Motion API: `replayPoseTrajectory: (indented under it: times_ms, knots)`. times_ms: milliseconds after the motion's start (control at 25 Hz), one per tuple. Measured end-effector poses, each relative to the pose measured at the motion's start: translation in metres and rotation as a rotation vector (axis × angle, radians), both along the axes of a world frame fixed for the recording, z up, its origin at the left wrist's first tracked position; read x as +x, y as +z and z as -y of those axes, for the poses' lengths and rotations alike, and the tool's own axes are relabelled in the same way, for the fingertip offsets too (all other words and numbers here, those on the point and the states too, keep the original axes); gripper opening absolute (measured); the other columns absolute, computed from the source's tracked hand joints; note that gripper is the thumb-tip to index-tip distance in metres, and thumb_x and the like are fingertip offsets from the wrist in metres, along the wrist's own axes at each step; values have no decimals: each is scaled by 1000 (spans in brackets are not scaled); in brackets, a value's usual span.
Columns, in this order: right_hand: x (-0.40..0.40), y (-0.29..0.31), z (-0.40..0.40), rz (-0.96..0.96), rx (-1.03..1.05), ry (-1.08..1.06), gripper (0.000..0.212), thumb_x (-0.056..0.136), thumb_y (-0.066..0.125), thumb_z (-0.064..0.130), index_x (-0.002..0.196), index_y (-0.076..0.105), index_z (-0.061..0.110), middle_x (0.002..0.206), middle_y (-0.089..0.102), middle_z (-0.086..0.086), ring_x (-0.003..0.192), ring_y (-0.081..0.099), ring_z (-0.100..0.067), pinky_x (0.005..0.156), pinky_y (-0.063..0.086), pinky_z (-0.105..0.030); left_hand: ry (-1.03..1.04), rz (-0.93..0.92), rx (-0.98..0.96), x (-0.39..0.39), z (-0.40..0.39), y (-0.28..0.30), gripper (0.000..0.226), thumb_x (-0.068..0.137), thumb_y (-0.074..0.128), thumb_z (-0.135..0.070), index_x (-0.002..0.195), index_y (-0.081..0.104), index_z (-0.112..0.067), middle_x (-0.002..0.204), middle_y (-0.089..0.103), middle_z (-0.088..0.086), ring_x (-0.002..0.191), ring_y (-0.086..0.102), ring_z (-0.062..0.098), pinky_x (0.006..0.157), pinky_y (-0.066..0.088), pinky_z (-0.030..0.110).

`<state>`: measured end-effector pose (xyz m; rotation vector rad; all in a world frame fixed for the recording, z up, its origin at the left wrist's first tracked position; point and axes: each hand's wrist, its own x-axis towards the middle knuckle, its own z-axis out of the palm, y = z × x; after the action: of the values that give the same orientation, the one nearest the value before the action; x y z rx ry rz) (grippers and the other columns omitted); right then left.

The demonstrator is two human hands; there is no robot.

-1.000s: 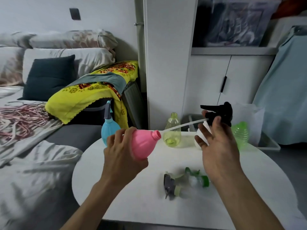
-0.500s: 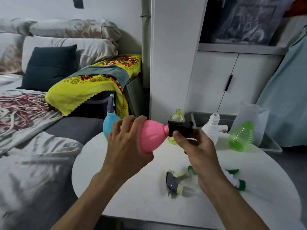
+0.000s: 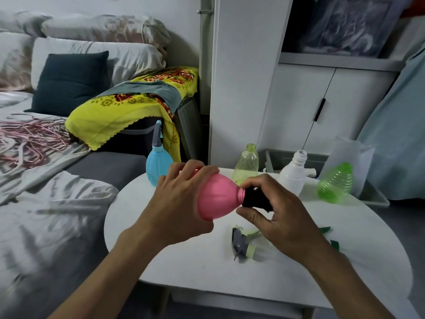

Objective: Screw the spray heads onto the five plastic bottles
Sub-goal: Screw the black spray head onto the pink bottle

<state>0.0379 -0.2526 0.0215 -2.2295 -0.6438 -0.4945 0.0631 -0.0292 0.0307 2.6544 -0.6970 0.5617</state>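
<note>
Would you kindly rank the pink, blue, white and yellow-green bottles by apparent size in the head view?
1. pink bottle, largest, though it is held nearest the camera, so partly an effect of nearness.
2. blue bottle, spray head included.
3. white bottle and yellow-green bottle look alike; I won't rank them.

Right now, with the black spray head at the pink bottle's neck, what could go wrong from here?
The pink bottle is held tilted in mid-air by the left hand, so the black spray head in the right hand could cross-thread. The forearms hover over the loose spray head on the white table and could knock it off. The green bottle stands near the far edge and may tip if bumped.
</note>
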Motion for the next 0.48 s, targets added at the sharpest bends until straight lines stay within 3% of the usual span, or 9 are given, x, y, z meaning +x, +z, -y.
replayPoseTrajectory:
  times_ms: [160, 240, 400, 480]
  knots:
    - [-5, 6, 4, 76, -108, 28, 30, 80, 74, 23, 106, 60, 25, 106, 48, 17, 98, 53, -4, 76, 40, -6, -52, -16, 77, 0, -2, 3, 95, 52, 83, -49, 137, 46, -30, 131, 51, -5, 116, 44, 21, 85, 47, 42]
    - [-7, 8, 6, 59, -142, 56, 31, 79, 74, 18, 105, 59, 27, 106, 50, 18, 94, 55, -10, 74, 41, -9, -64, -25, 91, 0, -3, 3, 95, 52, 84, -49, 137, 45, -30, 132, 51, -5, 116, 44, 21, 85, 47, 42]
    - [-7, 9, 6, 35, -123, 63, 30, 80, 75, 18, 105, 61, 28, 106, 54, 20, 94, 58, -18, 77, 51, -35, -67, -13, 108, -3, -2, 4, 93, 53, 82, -47, 137, 46, -29, 132, 51, -4, 117, 44, 23, 87, 47, 45]
    - [-6, 8, 4, 43, -69, 55, 29, 80, 74, 23, 106, 63, 27, 105, 57, 18, 94, 60, -17, 78, 53, -39, -53, 9, 97, -3, -2, 5, 93, 53, 83, -46, 137, 47, -27, 132, 51, -3, 117, 44, 24, 87, 47, 46]
